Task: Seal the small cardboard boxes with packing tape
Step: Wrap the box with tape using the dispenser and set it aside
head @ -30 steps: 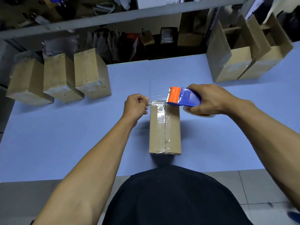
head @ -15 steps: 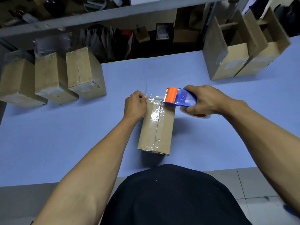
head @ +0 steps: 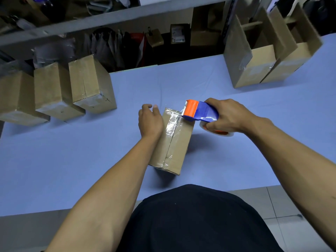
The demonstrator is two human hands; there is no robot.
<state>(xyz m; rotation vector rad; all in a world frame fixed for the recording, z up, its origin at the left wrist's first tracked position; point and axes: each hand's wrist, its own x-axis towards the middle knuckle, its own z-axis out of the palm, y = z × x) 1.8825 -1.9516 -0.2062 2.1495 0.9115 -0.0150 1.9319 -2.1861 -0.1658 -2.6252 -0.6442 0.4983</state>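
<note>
While the right hand [head: 229, 116] wraps its fingers around the tape dispenser [head: 200, 111], angling it so tape meets the far top edge, the left hand [head: 150, 120] rests open on the cardboard box [head: 174, 148], steadying it mid-counter [head: 72, 160].

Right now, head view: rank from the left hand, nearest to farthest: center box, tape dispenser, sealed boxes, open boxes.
1. Center box: under the left hand.
2. Tape dispenser: just right, at the box's far end, in the right hand.
3. Sealed boxes: far left row.
4. Open boxes: far right corner.
</note>
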